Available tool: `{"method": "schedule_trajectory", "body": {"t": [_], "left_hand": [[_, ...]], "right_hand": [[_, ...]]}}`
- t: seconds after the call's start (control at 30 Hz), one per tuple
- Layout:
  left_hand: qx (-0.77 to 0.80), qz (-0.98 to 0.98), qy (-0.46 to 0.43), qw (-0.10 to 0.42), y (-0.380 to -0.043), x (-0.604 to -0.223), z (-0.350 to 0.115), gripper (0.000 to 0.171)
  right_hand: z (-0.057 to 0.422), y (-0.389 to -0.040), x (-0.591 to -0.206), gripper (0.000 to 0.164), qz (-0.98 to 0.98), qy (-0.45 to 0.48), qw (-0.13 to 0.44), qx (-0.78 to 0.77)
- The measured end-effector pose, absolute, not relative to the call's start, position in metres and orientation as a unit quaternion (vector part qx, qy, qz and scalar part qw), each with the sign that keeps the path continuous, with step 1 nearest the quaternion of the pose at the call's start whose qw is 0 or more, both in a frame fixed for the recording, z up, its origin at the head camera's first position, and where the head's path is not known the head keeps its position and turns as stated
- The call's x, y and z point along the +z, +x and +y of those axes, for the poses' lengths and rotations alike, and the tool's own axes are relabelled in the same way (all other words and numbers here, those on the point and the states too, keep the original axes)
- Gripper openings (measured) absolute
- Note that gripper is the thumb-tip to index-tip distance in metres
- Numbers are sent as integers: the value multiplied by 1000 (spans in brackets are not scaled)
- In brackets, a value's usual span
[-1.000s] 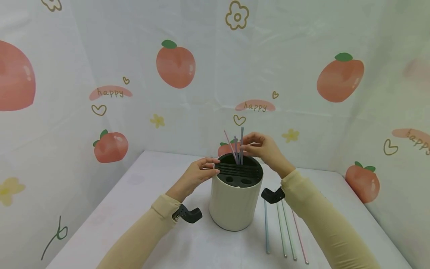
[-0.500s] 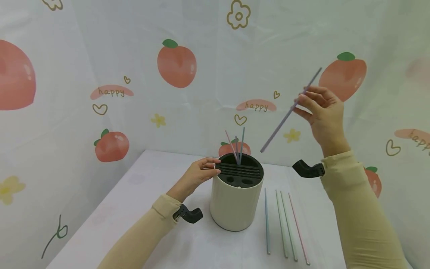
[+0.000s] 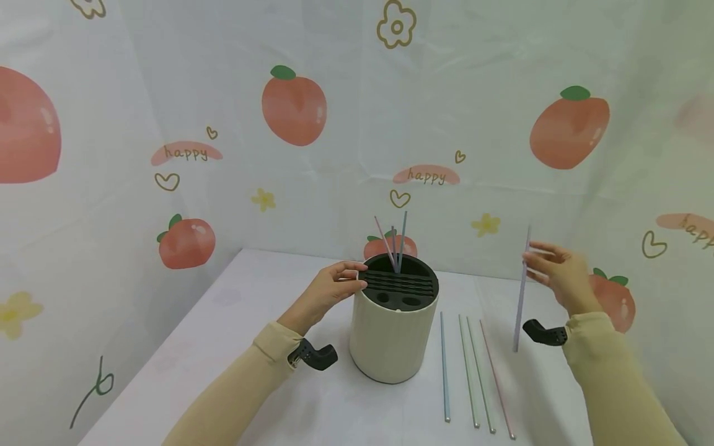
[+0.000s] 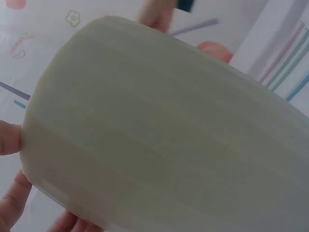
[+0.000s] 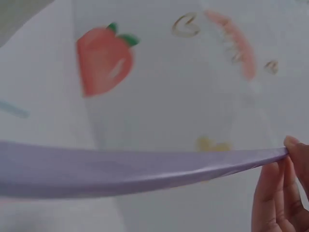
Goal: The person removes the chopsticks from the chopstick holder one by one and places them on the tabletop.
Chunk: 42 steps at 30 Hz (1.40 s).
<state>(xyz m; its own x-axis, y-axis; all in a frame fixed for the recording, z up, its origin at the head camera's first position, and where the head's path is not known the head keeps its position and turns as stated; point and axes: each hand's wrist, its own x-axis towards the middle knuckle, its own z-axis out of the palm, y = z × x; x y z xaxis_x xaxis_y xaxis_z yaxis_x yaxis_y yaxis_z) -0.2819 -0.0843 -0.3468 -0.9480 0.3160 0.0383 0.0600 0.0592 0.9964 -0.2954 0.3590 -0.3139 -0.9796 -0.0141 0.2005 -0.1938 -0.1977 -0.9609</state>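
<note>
A white cylindrical knife holder with a black slotted top stands mid-table. My left hand rests on its left rim, fingertips over the black top; in the left wrist view its fingers lie along the holder's edge. Several thin sticks, pink, purple and blue, rise from the big rear opening. Over the table's right side, my right hand pinches a long purple stick near its upper end between thumb and fingers. That stick hangs almost upright, and in the right wrist view it crosses the lower half.
Right of the holder, a blue stick, two green sticks and a pink stick with silvery near ends lie side by side on the white table. A fruit-printed cloth hangs behind.
My right hand has lifted the purple stick out of the holder, swung it up and right, then lowered it beyond the lying sticks, turning it nearly upright. The left hand has stayed at the rim.
</note>
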Motion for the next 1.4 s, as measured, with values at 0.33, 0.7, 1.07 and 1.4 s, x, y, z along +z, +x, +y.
{"method": "schedule_trajectory", "body": {"t": [0.33, 0.7, 1.07, 1.4], "left_hand": [[678, 716, 133, 96, -282, -346, -85, 39], [673, 721, 132, 100, -281, -346, -84, 41], [676, 719, 129, 99, -284, -349, -84, 40], [671, 724, 128, 97, -285, -349, -84, 40]], "right_hand": [[375, -283, -418, 42, -800, -12, -68, 596], [373, -276, -455, 43, -837, -99, -89, 531], [368, -276, -454, 43, -853, -99, -92, 504], [365, -277, -455, 43, -862, -104, -87, 488]]}}
